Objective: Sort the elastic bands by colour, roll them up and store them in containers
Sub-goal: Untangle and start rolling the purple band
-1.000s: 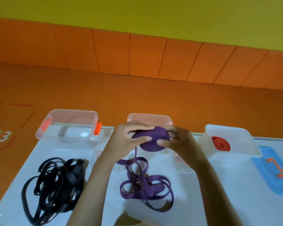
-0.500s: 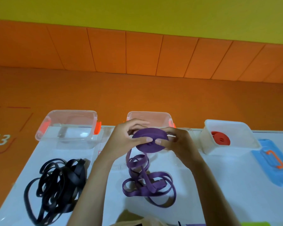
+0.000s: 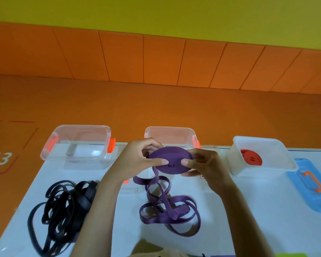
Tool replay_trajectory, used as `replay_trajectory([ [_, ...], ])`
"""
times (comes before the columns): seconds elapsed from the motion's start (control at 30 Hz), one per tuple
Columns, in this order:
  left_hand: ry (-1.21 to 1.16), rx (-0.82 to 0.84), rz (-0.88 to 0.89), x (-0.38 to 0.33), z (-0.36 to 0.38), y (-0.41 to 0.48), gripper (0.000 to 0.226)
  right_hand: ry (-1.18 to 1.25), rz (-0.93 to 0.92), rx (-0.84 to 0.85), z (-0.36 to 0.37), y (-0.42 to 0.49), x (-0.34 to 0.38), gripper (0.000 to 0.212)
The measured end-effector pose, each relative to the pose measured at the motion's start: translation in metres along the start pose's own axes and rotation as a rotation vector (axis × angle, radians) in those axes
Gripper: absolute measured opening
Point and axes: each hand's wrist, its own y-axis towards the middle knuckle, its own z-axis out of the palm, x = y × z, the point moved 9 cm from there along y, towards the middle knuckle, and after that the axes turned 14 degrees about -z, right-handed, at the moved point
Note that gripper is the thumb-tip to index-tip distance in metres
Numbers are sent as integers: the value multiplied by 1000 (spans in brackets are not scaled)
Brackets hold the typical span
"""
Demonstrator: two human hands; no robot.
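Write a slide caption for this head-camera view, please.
Left hand and right hand grip the purple roll, its tail loose on the table; black band unrolled, red roll boxed.

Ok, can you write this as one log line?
purple band: partly rolled | left hand, right hand: hold purple roll | black band: loose on table | red roll: in white box

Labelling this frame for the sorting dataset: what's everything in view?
purple roll: 1, purple, held over table centre
loose purple band: 1, purple, tangled on table beneath roll
black band: 1 tangle, black, table left
clear containers: 2, orange clips, far edge, left and centre
white container: 1, far right
red roll: 1, inside white container
blue lid: 1, orange handle, right edge
table: 1, white
left hand, right hand: 2, gripping purple roll
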Motion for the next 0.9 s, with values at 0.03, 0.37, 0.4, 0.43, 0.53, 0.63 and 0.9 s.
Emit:
replay_trajectory([
  [0.03,10,3,4,0,0,0,27,-52,-14,39,2,0,1,23],
  [0.37,43,20,33,-19,4,2,34,-174,-141,19,-10,11,16,22],
  [0.4,50,31,17,-17,1,2,32,-162,-126,21,-10,11,11,24],
  [0.43,64,35,4,-14,-1,2,31,-174,-101,43,-8,10,7,27],
  [0.53,125,62,-23,-8,8,3,27,-227,-37,188,5,8,-3,27],
  [0.63,120,78,-23,-6,17,7,36,-270,-6,196,6,9,-6,25],
  [0.9,-131,-33,21,4,0,10,38,-39,27,58,-6,11,-13,32],
])
